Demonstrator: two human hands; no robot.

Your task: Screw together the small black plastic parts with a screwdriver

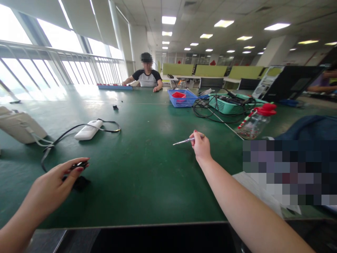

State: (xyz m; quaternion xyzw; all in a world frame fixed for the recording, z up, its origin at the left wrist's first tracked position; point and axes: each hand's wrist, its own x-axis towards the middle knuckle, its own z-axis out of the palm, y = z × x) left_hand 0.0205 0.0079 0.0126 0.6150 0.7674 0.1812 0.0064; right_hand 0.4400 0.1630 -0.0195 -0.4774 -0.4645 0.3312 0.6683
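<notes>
At the lower left, my left hand (56,188) is closed on a small black part (79,164), pinched between thumb and fingers. Just below that hand, another dark object (80,183) rests on the green table; its kind is unclear. My right hand (201,146) grips a thin metal screwdriver (183,141) by its handle, above the middle right of the table. The shaft points left and slightly down, its tip apart from anything else. A wide stretch of table lies between the two hands.
A white power bank (89,130) with a black strap lies left. Blue basket (182,98), cable-filled green basket (229,103) and red-lidded bottle (254,123) stand right. A small black piece (115,107) lies farther back. A person (147,75) sits across the green table (147,196).
</notes>
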